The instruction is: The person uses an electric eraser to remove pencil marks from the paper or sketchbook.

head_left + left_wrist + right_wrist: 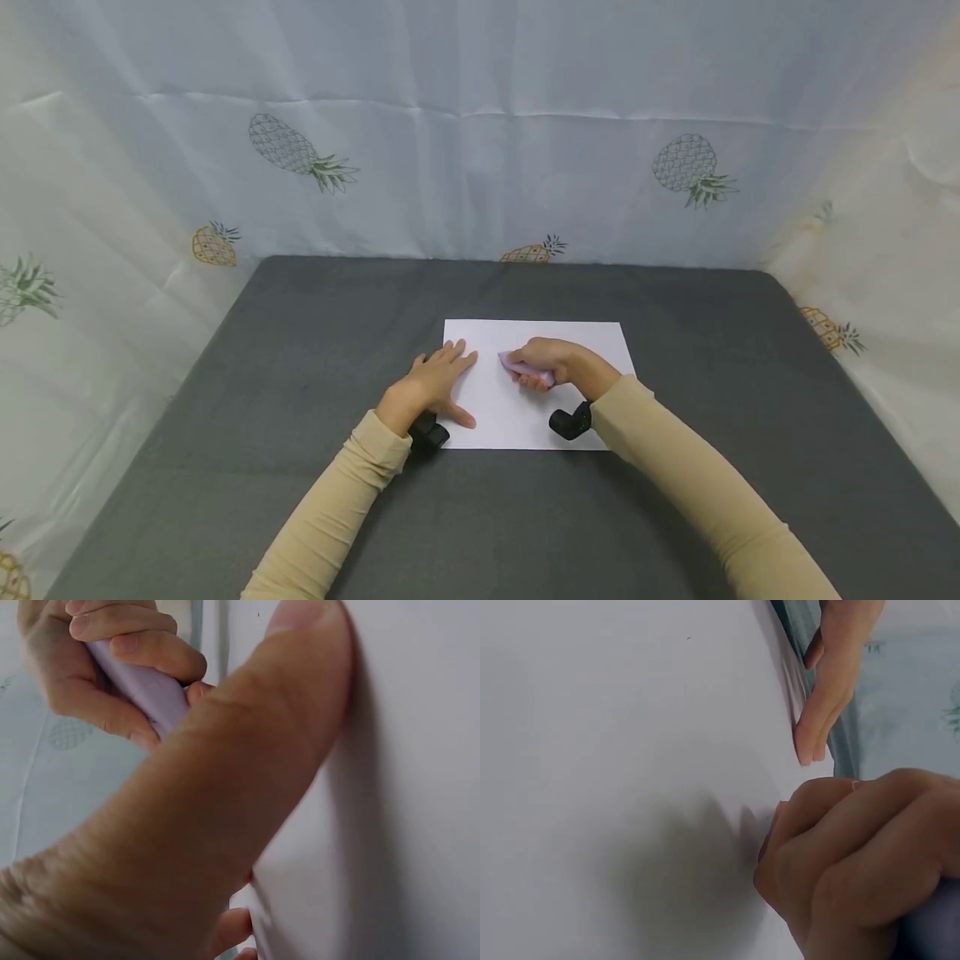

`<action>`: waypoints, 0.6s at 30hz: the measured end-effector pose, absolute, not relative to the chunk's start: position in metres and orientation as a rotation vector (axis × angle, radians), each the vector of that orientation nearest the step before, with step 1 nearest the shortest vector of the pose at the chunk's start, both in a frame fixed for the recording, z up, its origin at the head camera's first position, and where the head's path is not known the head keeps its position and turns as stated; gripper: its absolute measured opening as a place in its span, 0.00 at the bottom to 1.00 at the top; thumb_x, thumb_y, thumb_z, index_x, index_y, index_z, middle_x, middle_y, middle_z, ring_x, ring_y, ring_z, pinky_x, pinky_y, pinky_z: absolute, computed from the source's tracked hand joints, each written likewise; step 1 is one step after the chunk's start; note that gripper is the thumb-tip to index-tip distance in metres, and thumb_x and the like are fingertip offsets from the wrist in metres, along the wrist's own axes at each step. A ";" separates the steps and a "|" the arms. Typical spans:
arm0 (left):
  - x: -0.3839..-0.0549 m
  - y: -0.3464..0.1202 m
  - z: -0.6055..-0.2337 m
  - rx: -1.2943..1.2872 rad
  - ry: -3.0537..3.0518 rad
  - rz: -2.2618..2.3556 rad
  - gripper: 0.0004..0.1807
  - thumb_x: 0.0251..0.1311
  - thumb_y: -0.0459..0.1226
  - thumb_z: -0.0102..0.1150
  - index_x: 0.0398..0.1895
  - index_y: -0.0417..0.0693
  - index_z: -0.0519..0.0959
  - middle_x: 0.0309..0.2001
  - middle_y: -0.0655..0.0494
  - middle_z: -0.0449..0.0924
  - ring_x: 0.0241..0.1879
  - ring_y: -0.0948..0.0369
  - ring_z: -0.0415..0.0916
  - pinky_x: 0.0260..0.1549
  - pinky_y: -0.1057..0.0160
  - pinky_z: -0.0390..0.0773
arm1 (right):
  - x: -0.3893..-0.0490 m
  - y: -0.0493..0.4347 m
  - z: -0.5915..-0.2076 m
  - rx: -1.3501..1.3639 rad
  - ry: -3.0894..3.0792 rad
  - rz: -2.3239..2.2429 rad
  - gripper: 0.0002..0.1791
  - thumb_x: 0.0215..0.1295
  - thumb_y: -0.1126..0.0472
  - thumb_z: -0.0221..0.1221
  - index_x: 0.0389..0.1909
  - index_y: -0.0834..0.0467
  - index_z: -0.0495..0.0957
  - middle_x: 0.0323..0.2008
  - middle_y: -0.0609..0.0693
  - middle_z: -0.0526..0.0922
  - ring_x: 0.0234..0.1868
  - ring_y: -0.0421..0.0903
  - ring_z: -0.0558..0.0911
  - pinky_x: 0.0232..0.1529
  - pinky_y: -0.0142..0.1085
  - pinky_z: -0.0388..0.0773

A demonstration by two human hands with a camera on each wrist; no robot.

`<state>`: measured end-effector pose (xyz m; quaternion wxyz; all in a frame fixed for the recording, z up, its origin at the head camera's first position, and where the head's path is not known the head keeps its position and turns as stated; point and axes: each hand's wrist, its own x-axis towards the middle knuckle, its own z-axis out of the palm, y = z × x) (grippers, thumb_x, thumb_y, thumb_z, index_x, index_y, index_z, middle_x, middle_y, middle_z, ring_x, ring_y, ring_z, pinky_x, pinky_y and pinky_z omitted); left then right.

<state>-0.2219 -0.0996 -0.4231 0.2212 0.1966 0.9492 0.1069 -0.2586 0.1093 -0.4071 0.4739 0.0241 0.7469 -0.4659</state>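
A white sheet of paper (495, 417) lies on the dark grey table. My left hand (435, 379) rests on its left edge with fingers spread, and in the left wrist view the left thumb (225, 772) fills the foreground. Over the middle of the sheet, my right hand (551, 358) grips a smooth lavender, elongated thing (142, 686); its tapered end points left in the head view, and its exact kind cannot be told. Curled fingers of the right hand (862, 855) hide most of it in the right wrist view. A tiny dark mark (688, 637) shows on the paper.
Black wrist cameras sit under the left wrist (429, 433) and beside the right wrist (570, 422). The dark grey table (337, 333) reaches back to a pale curtain (480, 183) with pineapple prints, which also hangs along both sides.
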 end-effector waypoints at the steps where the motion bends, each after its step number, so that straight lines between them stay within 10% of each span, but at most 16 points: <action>1: -0.222 -0.100 -0.423 0.545 2.622 0.296 0.60 0.43 0.55 0.74 0.76 0.50 0.51 0.79 0.46 0.39 0.80 0.48 0.36 0.73 0.36 0.47 | -0.258 0.110 -0.407 0.061 1.827 -1.134 0.19 0.76 0.54 0.39 0.32 0.63 0.69 0.14 0.42 0.65 0.11 0.32 0.61 0.14 0.21 0.63; 18: -0.223 -0.101 -0.423 0.556 2.619 0.310 0.60 0.42 0.55 0.74 0.76 0.49 0.51 0.79 0.46 0.39 0.80 0.48 0.36 0.73 0.35 0.46 | -0.251 0.135 -0.406 0.057 1.844 -1.146 0.18 0.75 0.53 0.39 0.36 0.63 0.69 0.15 0.42 0.66 0.11 0.33 0.61 0.14 0.22 0.62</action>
